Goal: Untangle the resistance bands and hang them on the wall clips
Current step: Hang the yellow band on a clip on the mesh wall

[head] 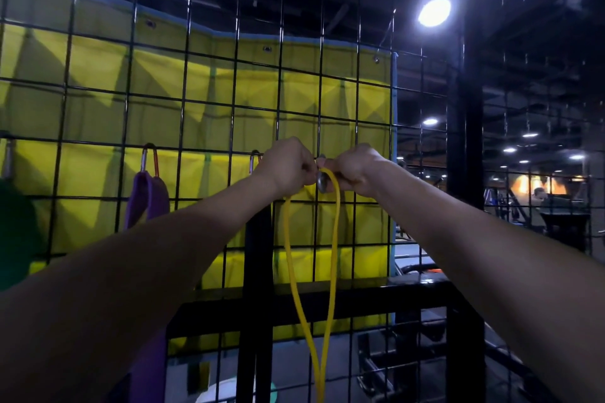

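The purple band (147, 196) and the black band (258, 239) already hang on clips, while both hands (319, 168) pinch the yellow band (332, 239) onto the last clip (322, 180) on the wire wall (209, 101).

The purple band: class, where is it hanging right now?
The purple band hangs from a carabiner clip on the wire grid, left of the left hand.
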`<state>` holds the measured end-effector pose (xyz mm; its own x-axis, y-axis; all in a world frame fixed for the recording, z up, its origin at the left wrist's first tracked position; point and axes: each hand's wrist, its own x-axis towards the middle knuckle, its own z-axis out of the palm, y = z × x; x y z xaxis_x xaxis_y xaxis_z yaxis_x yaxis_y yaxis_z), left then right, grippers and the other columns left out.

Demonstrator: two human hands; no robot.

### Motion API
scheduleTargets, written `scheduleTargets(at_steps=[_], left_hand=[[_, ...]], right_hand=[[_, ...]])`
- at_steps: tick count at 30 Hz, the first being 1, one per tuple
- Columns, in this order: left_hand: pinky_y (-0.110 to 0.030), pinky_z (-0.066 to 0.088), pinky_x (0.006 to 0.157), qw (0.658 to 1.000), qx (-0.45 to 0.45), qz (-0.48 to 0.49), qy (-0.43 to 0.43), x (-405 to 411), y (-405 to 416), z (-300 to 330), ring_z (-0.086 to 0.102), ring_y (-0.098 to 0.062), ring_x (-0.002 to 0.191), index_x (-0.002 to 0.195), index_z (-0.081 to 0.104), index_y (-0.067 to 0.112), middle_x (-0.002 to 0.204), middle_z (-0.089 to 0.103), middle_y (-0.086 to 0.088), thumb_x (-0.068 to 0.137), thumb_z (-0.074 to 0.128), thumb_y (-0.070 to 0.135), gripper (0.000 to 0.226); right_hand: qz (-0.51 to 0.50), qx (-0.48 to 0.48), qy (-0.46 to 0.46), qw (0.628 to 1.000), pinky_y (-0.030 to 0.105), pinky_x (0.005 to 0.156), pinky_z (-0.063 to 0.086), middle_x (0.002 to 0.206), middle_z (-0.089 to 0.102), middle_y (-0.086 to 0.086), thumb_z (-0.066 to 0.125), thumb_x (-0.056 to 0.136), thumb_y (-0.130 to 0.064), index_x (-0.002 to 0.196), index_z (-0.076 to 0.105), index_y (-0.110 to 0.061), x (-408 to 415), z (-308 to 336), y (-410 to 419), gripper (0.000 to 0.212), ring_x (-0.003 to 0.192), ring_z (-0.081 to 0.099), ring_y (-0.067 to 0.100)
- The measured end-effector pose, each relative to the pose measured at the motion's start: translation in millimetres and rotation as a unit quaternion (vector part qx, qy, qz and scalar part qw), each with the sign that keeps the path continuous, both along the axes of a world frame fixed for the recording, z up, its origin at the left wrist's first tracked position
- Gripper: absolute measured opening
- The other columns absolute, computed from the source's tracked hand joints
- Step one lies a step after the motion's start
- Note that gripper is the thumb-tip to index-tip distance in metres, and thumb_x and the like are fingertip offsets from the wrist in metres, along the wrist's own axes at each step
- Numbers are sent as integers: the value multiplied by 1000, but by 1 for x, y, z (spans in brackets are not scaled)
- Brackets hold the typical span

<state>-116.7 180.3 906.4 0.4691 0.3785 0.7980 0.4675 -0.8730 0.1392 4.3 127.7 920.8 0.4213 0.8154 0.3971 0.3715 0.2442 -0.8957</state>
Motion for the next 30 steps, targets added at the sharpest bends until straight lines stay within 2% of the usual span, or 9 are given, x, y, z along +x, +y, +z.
scheduleTargets(at_steps=[6,10,14,18,21,24,26,28,30], left_hand=[[-29,49,68,999,-37,-31,0,-3,1,-1,54,-12,65,86,75,6,78,66,-6,78,71,9,9],[-24,42,69,991,-15,-21,131,-2,1,-22,56,-8,73,87,75,11,78,65,2,79,70,13,10],[-25,42,68,998,-8,-16,53,3,7,-28,56,-11,72,84,74,11,77,63,2,81,69,16,8],[-31,51,73,997,-62,-15,-32,9,7,-30,63,-20,78,84,71,10,80,67,-5,85,64,14,8],[-27,49,70,991,-104,-34,-74,11,2,-39,64,-20,76,84,67,12,81,66,-6,88,61,12,7],[-21,42,65,986,-134,-39,-87,15,-4,-43,62,-19,78,93,65,12,83,66,-8,88,61,12,6],[-19,40,65,985,-141,-39,-89,18,-9,-46,58,-16,81,99,65,9,91,66,-10,89,57,7,13],[-21,41,69,986,-131,-33,-95,19,-12,-48,56,-15,85,101,65,6,100,65,-10,89,52,4,17],[-22,42,70,985,-134,-28,-101,18,-15,-50,58,-18,89,101,66,5,104,66,-12,89,50,3,20]], right_hand=[[19,-11,29,999,41,78,58,75,64,15,69,82,-12,81,60,3,5,2,4,17,67,64,24],[28,-26,37,999,22,46,54,69,63,9,69,82,-12,77,60,-2,6,2,1,15,56,62,13],[43,-4,71,996,24,44,55,68,61,11,68,83,-8,77,60,-1,9,-2,2,12,58,61,17],[33,34,67,997,27,65,54,74,61,12,65,86,-11,84,61,-1,15,-16,2,11,69,60,23],[56,59,86,993,22,55,48,74,59,11,58,90,-6,83,63,-1,18,-24,-6,10,64,56,20],[7,52,31,998,23,55,42,77,61,7,59,89,-9,99,68,-1,20,-31,-10,15,66,53,15],[-2,43,5,999,24,57,36,73,58,6,59,89,-10,94,70,-5,19,-36,-11,13,67,48,17],[1,47,11,999,27,61,38,69,59,5,61,88,-9,87,69,-10,17,-41,-14,8,64,48,17],[-5,50,11,999,25,61,41,78,63,7,63,86,-7,100,69,-5,15,-45,-17,15,64,52,16]])
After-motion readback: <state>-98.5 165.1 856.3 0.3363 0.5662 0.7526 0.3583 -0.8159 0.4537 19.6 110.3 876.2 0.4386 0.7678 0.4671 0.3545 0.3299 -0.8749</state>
